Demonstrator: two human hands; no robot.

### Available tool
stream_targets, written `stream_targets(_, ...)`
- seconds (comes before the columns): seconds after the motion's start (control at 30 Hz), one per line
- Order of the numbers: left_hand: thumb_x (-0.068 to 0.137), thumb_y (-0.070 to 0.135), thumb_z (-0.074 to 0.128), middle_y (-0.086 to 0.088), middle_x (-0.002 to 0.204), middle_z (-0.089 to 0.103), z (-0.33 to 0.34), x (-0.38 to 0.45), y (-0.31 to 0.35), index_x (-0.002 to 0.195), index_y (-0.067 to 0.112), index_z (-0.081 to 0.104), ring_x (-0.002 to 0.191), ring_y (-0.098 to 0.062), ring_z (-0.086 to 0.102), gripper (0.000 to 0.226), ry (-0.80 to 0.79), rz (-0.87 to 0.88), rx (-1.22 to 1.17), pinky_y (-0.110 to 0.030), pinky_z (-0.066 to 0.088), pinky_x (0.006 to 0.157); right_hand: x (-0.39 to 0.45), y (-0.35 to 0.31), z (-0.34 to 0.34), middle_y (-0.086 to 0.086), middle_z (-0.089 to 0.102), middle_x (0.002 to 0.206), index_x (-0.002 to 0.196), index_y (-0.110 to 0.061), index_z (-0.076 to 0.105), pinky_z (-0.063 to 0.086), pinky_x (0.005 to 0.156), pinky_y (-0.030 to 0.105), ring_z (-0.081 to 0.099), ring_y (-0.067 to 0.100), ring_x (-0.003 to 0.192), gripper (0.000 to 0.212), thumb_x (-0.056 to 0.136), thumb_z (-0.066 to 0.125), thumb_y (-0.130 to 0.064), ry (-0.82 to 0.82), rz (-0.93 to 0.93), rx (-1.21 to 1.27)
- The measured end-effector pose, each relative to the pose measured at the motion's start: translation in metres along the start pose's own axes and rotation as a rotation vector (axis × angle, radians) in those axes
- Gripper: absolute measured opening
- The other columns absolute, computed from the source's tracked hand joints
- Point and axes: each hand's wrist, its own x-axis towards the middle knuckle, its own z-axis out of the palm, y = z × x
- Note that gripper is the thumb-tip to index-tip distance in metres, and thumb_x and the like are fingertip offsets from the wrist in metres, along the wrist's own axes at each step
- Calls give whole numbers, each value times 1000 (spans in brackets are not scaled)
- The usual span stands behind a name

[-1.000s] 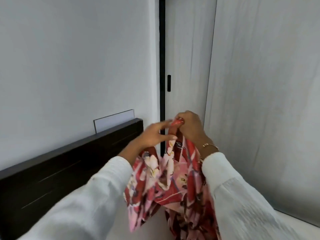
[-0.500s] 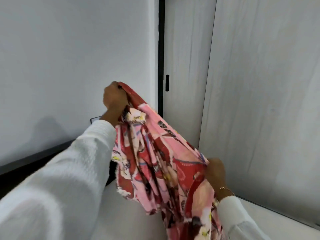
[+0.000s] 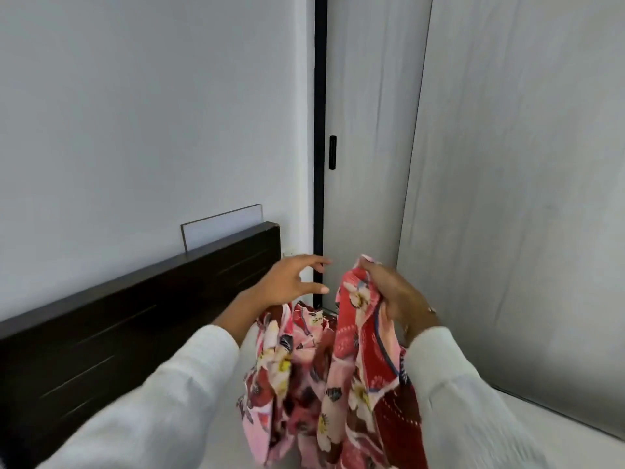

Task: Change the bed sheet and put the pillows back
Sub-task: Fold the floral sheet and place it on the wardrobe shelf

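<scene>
Across the upper left of the frame runs a plain pale wall [image 3: 135, 113], and to the right of it stand the grey wardrobe doors [image 3: 507, 164] with a small dark handle [image 3: 332, 152] set near their left edge. Lower left, the dark wooden headboard [image 3: 135, 326] slants up toward the centre, a thin white panel [image 3: 223, 228] poking out behind its top.

In the lower middle hangs the floral sheet [image 3: 324, 384], red and pink, bunched and drooping in loose folds between two white sleeves. The right hand [image 3: 392, 292] grips a gathered edge of it at the top, fingers curled round the cloth. The left hand [image 3: 291, 282] is beside it, apart from that edge, fingers spread and holding nothing, while some cloth lies under its wrist.

It looks light, thin and limp to me, likely to tangle and slide rather than keep any shape. I'd take it by a hem or corner, one in each hand, and pull it apart to find the edges before spreading.
</scene>
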Motion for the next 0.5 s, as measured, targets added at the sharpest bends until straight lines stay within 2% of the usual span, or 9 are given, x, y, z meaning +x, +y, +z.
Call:
stream_targets(0.07,84,22,68,1,130,54,10,-3,4,140,24,37,108,-15,58,64,-40,-43,-249,-20,48,88,1,-19,16,13,67,78,85,-7,62,51,68,28,64,20,64,19,90,54,-24,-121,-11,-240)
stream_targets(0.13,85,13,66,-3,122,59,13,-1,7,134,23,44,109,-16,59,55,-50,-59,-372,-27,49,94,0,-31,29,16,67,85,92,-3,64,52,72,30,63,24,71,15,81,59,-12,-180,-72,-454)
stream_targets(0.2,85,10,65,-4,106,64,6,1,7,115,18,57,98,-18,62,32,-88,-60,-274,-25,50,88,4,-30,33,17,66,87,93,-2,65,48,69,27,60,23,72,18,77,57,-5,-163,-98,-606)
stream_targets(0.27,89,15,61,-4,88,62,-5,3,6,92,12,62,84,-19,60,4,-129,-43,-24,-18,46,74,12,-21,29,20,66,97,100,2,65,42,68,25,58,26,79,24,78,57,-5,-30,-175,-824)
stream_targets(0.3,91,16,58,-5,83,60,-10,4,5,86,8,62,80,-20,59,11,-89,-42,70,-19,43,70,17,-14,24,21,65,102,101,4,64,40,68,25,59,29,85,25,80,56,-8,81,-226,-959)
stream_targets(0.33,92,17,55,-8,82,61,-15,7,2,86,4,63,80,-21,58,17,-17,-47,119,-23,42,69,20,-5,18,21,64,106,101,4,64,41,70,27,59,31,92,24,83,54,-9,204,-270,-1066)
stream_targets(0.4,93,15,53,-14,89,65,-30,11,-1,89,1,64,87,-28,61,18,224,-111,157,-27,38,68,20,15,5,20,63,110,104,3,64,46,80,30,59,32,103,25,86,49,-7,384,-286,-1135)
stream_targets(0.5,87,8,52,-19,93,66,-62,21,-7,85,1,64,91,-31,60,14,614,-284,82,-31,38,71,18,49,-18,20,63,111,107,1,64,46,87,35,59,34,106,26,90,48,-10,567,-218,-1041)
